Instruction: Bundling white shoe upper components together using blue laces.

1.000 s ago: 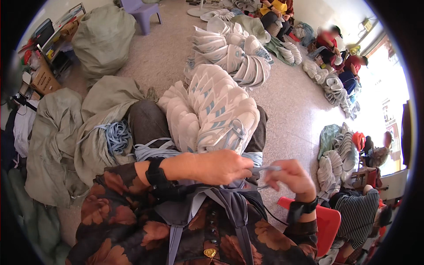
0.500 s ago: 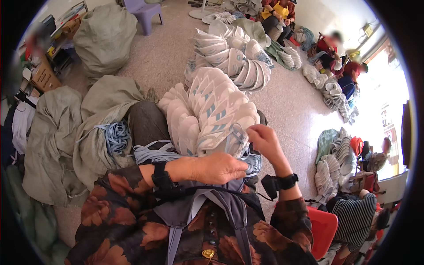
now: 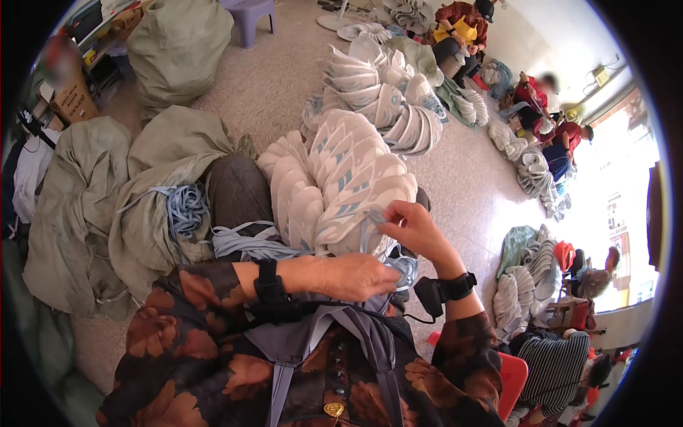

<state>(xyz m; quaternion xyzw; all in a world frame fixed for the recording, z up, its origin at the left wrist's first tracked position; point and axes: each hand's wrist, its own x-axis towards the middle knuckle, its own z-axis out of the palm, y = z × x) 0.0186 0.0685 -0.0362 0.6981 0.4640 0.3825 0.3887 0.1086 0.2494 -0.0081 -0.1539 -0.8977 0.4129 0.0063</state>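
A fanned stack of white-and-grey shoe uppers with light blue patches rests across my lap. My left hand is closed in front of the nearest upper, palm side hidden, its fingertips beside a bunch of blue material. Above and to the right, my right hand is pinched at the blue-grey lacing part of that same upper. Whatever lies between the fingertips of either hand is too small or hidden to make out. Light blue laces lie over my left thigh, left of the stack.
A coil of blue laces lies on a grey-green sack at my left. More stacked uppers lie on the floor ahead. A red stool stands at lower right. Several people work along the right side; a purple chair is far off.
My right hand has moved a little left and down, closer over the nearest upper. The left hand stays almost in place, and the whole view has shifted slightly.
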